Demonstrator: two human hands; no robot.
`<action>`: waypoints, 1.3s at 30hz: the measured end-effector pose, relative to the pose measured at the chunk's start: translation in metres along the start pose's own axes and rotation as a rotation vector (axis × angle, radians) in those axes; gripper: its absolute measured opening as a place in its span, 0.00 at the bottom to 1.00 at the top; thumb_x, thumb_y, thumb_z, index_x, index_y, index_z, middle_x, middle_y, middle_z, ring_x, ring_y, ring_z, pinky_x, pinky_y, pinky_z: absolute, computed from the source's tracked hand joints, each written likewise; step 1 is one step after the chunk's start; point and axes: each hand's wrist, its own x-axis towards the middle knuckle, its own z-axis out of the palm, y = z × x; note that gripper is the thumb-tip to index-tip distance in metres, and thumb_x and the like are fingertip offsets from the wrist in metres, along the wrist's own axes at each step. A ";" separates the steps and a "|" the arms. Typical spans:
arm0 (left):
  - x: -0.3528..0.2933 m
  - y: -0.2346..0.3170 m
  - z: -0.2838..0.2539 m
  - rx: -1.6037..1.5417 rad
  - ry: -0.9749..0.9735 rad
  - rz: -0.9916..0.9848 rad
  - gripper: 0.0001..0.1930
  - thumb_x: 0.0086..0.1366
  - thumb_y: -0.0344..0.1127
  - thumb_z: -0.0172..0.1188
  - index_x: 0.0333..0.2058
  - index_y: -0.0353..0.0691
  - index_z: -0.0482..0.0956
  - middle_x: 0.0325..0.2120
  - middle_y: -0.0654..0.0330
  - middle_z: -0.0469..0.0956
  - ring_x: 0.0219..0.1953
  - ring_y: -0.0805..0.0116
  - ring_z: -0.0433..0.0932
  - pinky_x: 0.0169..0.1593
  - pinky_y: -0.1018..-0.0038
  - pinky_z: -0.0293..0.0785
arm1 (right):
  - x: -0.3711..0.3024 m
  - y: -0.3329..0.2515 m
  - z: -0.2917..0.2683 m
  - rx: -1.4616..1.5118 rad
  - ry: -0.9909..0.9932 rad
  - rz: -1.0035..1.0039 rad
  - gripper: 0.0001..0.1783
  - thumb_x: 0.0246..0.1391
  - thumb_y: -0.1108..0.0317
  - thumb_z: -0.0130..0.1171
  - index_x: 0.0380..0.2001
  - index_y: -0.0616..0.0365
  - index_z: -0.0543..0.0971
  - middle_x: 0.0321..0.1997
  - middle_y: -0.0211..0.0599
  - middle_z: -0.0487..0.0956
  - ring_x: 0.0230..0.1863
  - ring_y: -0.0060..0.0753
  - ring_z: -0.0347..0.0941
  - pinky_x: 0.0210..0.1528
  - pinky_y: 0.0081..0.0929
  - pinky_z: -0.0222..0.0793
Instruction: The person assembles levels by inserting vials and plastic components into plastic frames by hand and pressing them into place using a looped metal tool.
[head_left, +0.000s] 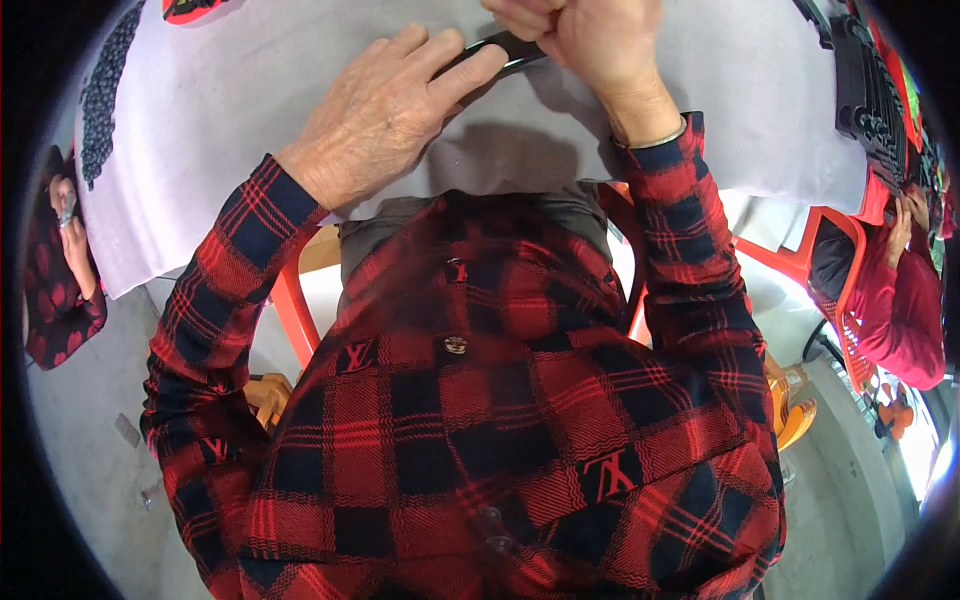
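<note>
A long, glossy black strip (515, 45) lies slantwise at the far middle of the pale tabletop, between my hands. My left hand (385, 115) holds its left part, with the fingers curled over it. At its right end is my right hand (610, 50), closed like a fist and slightly blurred. The right fingertips run out of the top of the picture, so what they pinch is hidden.
A heap of small dark pieces (105, 95) lies along the table's left edge. A red container (190, 10) is at the far left, and stacked black parts (868, 95) are at the right. People sit at both sides, the right one on a red chair (850, 240).
</note>
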 end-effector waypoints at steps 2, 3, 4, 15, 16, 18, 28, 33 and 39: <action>0.003 0.000 0.000 0.005 0.009 0.007 0.22 0.64 0.32 0.57 0.58 0.51 0.72 0.37 0.62 0.71 0.41 0.58 0.72 0.44 0.62 0.73 | -0.001 -0.007 0.002 -0.065 -0.013 -0.042 0.28 0.74 0.52 0.39 0.17 0.50 0.60 0.14 0.21 0.53 0.14 0.18 0.45 0.18 0.22 0.43; 0.004 0.002 -0.001 0.001 -0.017 -0.007 0.23 0.64 0.31 0.57 0.58 0.51 0.72 0.37 0.62 0.71 0.41 0.59 0.72 0.44 0.63 0.73 | -0.002 -0.008 0.003 -0.068 -0.013 -0.043 0.28 0.74 0.52 0.39 0.17 0.50 0.60 0.14 0.21 0.53 0.14 0.18 0.45 0.18 0.22 0.43; 0.003 0.003 -0.006 -0.002 -0.044 -0.024 0.24 0.63 0.31 0.57 0.59 0.51 0.72 0.37 0.62 0.71 0.41 0.59 0.72 0.44 0.63 0.73 | -0.002 -0.009 0.006 -0.093 -0.010 0.027 0.29 0.74 0.51 0.39 0.17 0.50 0.60 0.14 0.21 0.53 0.14 0.19 0.45 0.19 0.22 0.43; 0.001 0.006 -0.006 -0.015 -0.029 -0.041 0.24 0.62 0.30 0.60 0.58 0.51 0.72 0.37 0.60 0.69 0.40 0.58 0.72 0.43 0.62 0.72 | 0.005 -0.026 -0.006 0.009 0.045 0.007 0.28 0.72 0.50 0.38 0.16 0.49 0.60 0.13 0.22 0.53 0.12 0.19 0.42 0.14 0.22 0.38; 0.001 0.006 -0.005 -0.008 -0.017 -0.035 0.23 0.62 0.30 0.60 0.57 0.51 0.73 0.37 0.60 0.69 0.40 0.58 0.72 0.43 0.62 0.72 | 0.005 -0.031 -0.007 0.055 0.056 -0.006 0.29 0.72 0.49 0.38 0.16 0.48 0.60 0.13 0.21 0.53 0.12 0.19 0.41 0.14 0.22 0.37; 0.001 0.006 -0.004 -0.011 -0.003 -0.039 0.23 0.62 0.30 0.60 0.56 0.51 0.73 0.38 0.60 0.69 0.40 0.58 0.72 0.42 0.62 0.72 | 0.005 -0.038 -0.006 0.118 0.124 -0.015 0.29 0.73 0.48 0.38 0.16 0.48 0.60 0.13 0.21 0.53 0.12 0.18 0.41 0.13 0.21 0.36; -0.002 0.007 0.002 -0.168 0.165 -0.110 0.24 0.55 0.26 0.67 0.51 0.51 0.76 0.37 0.59 0.69 0.37 0.57 0.75 0.39 0.62 0.74 | 0.005 -0.074 -0.001 -0.058 0.354 0.060 0.11 0.66 0.65 0.54 0.26 0.49 0.70 0.18 0.16 0.61 0.14 0.11 0.50 0.14 0.15 0.44; -0.009 0.007 0.004 -0.280 0.266 -0.142 0.26 0.52 0.27 0.70 0.51 0.50 0.76 0.38 0.60 0.71 0.38 0.56 0.76 0.39 0.63 0.74 | 0.000 -0.070 -0.079 -1.390 0.300 -0.362 0.08 0.61 0.68 0.57 0.30 0.60 0.76 0.20 0.21 0.70 0.18 0.23 0.62 0.23 0.23 0.59; -0.030 0.004 0.004 -0.319 0.339 -0.230 0.30 0.52 0.27 0.72 0.55 0.44 0.74 0.40 0.57 0.76 0.41 0.54 0.77 0.45 0.64 0.73 | -0.011 -0.041 -0.079 -1.661 0.458 -0.144 0.08 0.56 0.69 0.59 0.30 0.65 0.76 0.22 0.46 0.74 0.25 0.38 0.70 0.33 0.35 0.67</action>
